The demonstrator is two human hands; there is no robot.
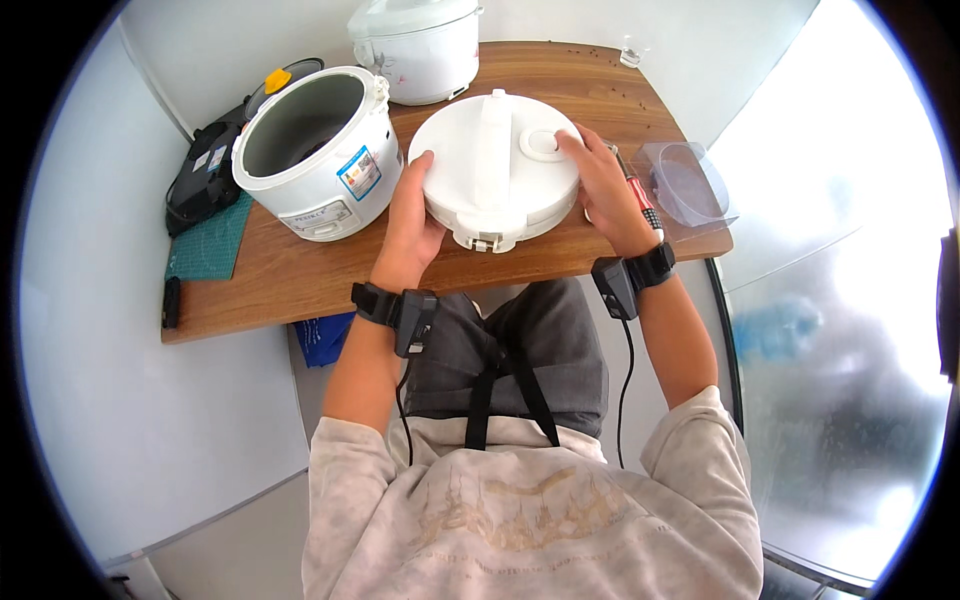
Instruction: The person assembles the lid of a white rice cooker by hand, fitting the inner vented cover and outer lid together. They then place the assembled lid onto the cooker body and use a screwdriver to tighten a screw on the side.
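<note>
Between my two hands is a round white rice cooker lid (460, 150), with a raised handle bar across its middle, an oval vent on the right and a metal latch at its near edge. My left hand (407, 215) grips the lid's left rim, thumb on top. On the right rim, my right hand (605, 185) holds on with its thumb beside the oval vent; its other fingers are partly hidden under the edge. Just left of the lid stands a lidless white rice cooker body (325, 165), its grey inside showing.
Behind stands another white rice cooker (425, 50), lid on. A screwdriver with a red and black handle (643, 200) and a clear plastic box (690, 185) lie at right. Tiny dark screws and a small clear cup (631, 55) sit far right. A black bag (205, 180) and green cutting mat (210, 245) are left.
</note>
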